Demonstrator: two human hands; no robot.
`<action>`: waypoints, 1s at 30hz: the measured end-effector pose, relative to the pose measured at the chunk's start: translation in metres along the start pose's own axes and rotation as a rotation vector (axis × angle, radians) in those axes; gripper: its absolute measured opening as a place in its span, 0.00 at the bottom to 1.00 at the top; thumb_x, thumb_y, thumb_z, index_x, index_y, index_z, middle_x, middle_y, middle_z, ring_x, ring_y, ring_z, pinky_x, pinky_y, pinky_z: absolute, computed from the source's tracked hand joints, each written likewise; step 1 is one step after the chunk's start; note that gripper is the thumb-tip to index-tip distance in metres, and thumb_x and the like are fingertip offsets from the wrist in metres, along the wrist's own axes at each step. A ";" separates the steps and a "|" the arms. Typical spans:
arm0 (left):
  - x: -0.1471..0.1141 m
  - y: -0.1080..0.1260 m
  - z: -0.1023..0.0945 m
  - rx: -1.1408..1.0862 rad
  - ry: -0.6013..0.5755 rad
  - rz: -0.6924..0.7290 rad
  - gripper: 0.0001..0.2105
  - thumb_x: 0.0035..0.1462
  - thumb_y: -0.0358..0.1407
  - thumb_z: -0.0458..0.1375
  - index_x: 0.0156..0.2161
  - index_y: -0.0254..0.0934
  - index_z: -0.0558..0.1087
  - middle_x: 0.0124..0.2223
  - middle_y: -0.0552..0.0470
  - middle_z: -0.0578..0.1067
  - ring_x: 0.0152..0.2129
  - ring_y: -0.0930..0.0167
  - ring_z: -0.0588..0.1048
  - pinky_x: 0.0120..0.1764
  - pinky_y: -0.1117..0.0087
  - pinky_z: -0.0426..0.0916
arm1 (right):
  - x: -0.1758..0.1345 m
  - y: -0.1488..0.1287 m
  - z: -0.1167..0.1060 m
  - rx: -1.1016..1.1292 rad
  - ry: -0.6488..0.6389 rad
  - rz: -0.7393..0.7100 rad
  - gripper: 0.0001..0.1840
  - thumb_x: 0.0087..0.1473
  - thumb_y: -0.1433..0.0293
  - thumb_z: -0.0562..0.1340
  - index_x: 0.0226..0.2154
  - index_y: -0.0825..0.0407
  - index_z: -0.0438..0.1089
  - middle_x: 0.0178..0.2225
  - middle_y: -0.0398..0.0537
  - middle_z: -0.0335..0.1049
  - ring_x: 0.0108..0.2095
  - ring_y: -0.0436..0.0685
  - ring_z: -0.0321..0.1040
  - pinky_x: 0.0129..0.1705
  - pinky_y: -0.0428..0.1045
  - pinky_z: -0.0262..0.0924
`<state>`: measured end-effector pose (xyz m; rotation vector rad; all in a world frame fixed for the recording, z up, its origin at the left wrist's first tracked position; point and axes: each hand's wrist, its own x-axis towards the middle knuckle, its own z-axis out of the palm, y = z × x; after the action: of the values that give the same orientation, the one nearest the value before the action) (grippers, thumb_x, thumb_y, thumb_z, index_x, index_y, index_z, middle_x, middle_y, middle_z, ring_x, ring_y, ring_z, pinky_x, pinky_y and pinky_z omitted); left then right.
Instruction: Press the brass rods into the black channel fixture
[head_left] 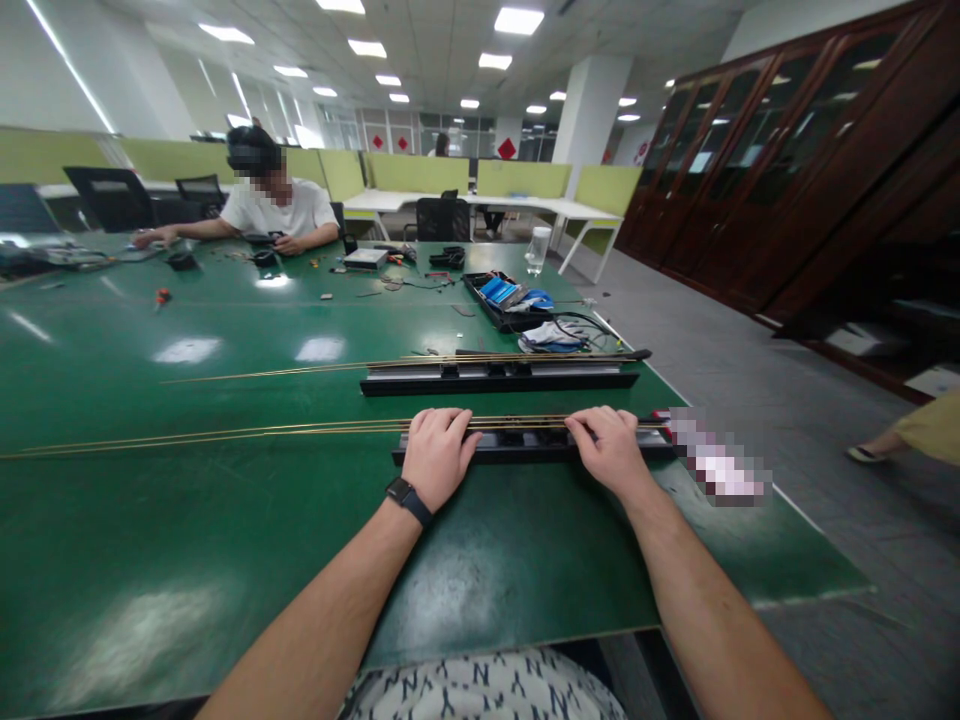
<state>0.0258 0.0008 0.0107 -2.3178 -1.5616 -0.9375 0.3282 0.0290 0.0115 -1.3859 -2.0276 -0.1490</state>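
In front of me a black rail [525, 456] lies across the green table, with long thin brass-coloured rods [300, 431] running along its top and far out to the left. My left hand [439, 455], with a dark watch on its wrist, is closed over the rods near the rail's left end, its thumb along the near side. Towards the right end, my right hand [609, 450] pinches the rods between thumb and fingers. Its lower fingers are partly hidden. A second black rail [499, 383] with similar rods rests parallel, just beyond.
Farther back are a black tray [499, 315] with blue items, gloves [555, 336] and a clear cup [537, 250]. A blurred-out item [720, 465] lies by the right table edge. Across the table a person [281, 210] handles small parts. Another person's leg [877, 445] shows at right.
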 end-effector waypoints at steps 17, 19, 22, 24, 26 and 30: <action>0.000 -0.001 0.002 -0.003 0.014 0.008 0.14 0.67 0.42 0.57 0.52 0.38 0.74 0.48 0.45 0.79 0.45 0.62 0.75 0.55 0.56 0.63 | 0.000 0.001 0.001 0.001 -0.006 -0.007 0.16 0.67 0.60 0.55 0.34 0.47 0.74 0.33 0.46 0.78 0.38 0.57 0.68 0.47 0.57 0.45; 0.000 -0.001 0.001 -0.002 0.016 0.009 0.14 0.67 0.42 0.57 0.52 0.38 0.74 0.48 0.44 0.79 0.45 0.62 0.75 0.55 0.56 0.63 | 0.000 0.000 0.001 0.007 -0.003 -0.009 0.17 0.68 0.60 0.54 0.34 0.47 0.74 0.33 0.46 0.78 0.38 0.57 0.68 0.48 0.57 0.45; 0.000 0.000 0.001 -0.002 0.017 0.006 0.14 0.67 0.41 0.56 0.52 0.38 0.74 0.48 0.44 0.79 0.45 0.62 0.75 0.55 0.56 0.63 | 0.000 -0.003 -0.001 0.010 0.004 -0.009 0.17 0.67 0.59 0.55 0.34 0.48 0.73 0.34 0.46 0.78 0.38 0.57 0.69 0.49 0.57 0.45; 0.000 0.000 0.000 0.000 0.017 0.007 0.14 0.67 0.41 0.56 0.52 0.38 0.74 0.48 0.44 0.79 0.45 0.62 0.75 0.55 0.55 0.63 | 0.000 -0.004 -0.001 0.009 0.008 -0.008 0.16 0.67 0.58 0.56 0.33 0.48 0.73 0.34 0.45 0.77 0.38 0.56 0.69 0.49 0.57 0.45; 0.000 0.000 0.000 0.003 0.016 0.009 0.14 0.67 0.41 0.56 0.52 0.38 0.74 0.48 0.44 0.79 0.45 0.62 0.75 0.55 0.56 0.63 | 0.001 -0.005 -0.001 0.007 0.008 -0.006 0.16 0.67 0.58 0.57 0.33 0.48 0.73 0.33 0.44 0.77 0.37 0.56 0.69 0.48 0.57 0.45; 0.000 0.000 0.001 -0.004 0.018 0.008 0.14 0.67 0.42 0.57 0.52 0.39 0.74 0.48 0.44 0.78 0.45 0.61 0.75 0.54 0.56 0.63 | 0.000 -0.005 0.001 0.009 0.016 0.000 0.16 0.67 0.59 0.56 0.32 0.48 0.73 0.33 0.44 0.77 0.37 0.56 0.69 0.48 0.57 0.45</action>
<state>0.0261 0.0011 0.0096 -2.3106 -1.5434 -0.9571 0.3239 0.0278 0.0121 -1.3746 -2.0132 -0.1500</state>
